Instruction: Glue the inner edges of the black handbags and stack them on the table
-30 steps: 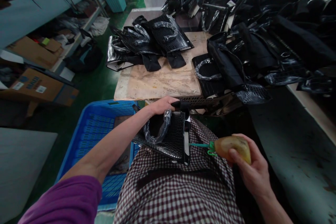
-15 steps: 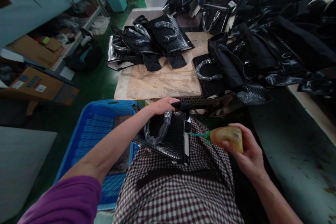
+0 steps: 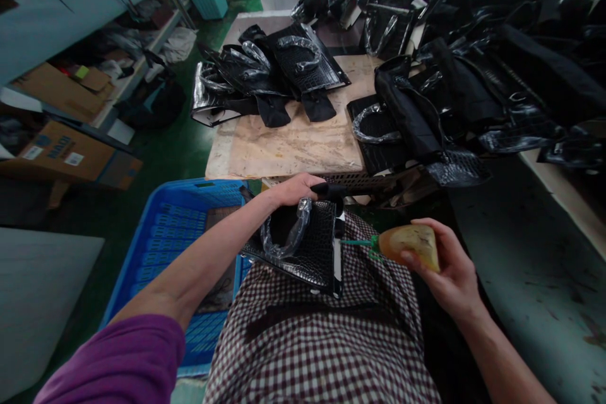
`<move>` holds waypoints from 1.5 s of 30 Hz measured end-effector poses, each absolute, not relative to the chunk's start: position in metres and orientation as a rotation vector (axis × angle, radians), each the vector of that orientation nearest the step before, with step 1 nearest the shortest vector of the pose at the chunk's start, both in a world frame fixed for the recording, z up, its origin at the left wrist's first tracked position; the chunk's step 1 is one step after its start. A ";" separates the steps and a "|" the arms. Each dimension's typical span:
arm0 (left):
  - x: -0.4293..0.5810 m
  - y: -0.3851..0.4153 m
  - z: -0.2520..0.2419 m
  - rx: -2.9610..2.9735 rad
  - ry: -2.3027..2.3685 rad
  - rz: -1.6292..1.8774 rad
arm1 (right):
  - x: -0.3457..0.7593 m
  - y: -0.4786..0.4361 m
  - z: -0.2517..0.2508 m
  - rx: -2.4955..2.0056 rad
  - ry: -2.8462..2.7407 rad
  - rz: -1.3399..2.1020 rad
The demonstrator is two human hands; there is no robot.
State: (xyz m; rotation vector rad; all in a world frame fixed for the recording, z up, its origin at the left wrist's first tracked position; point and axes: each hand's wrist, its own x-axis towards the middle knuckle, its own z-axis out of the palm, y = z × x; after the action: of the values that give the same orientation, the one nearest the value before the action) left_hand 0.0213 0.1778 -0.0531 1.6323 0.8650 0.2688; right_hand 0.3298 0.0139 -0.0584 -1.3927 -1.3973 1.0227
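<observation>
A black crocodile-textured handbag (image 3: 316, 245) rests on my lap, its handle wrapped in clear plastic. My left hand (image 3: 294, 189) is closed on the bag's top edge and holds it steady. My right hand (image 3: 438, 268) grips a yellowish squeeze bottle (image 3: 411, 243) with a green nozzle. The nozzle tip touches the white edge of the bag's side. A checked apron covers my lap under the bag.
A blue plastic crate (image 3: 163, 251) stands at my left knee. A wooden worktable (image 3: 288, 142) ahead carries several black handbags (image 3: 272, 72); a larger heap of bags (image 3: 473, 69) lies at the right. Cardboard boxes (image 3: 66, 151) and shelves line the left wall.
My right hand has moved the bottle up and to the left, bringing the nozzle against the bag's side edge. My left hand has stayed on the bag.
</observation>
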 end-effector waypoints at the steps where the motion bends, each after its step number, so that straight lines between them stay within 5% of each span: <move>1: 0.021 0.178 -0.053 1.631 0.866 0.267 | 0.329 0.014 -0.059 -1.391 -1.398 1.012; 37: 0.018 0.174 -0.051 1.658 0.905 0.292 | 0.334 -0.018 -0.061 -1.414 -1.351 1.212; 45: 0.007 0.145 0.013 1.810 1.005 0.422 | 0.343 -0.028 -0.064 -1.462 -0.999 1.279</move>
State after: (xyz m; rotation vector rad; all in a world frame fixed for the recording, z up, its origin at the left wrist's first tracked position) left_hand 0.0071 0.1447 0.0126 1.8096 1.0049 0.4216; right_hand 0.3434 -0.0279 -0.0636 -1.4619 -0.9988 1.2791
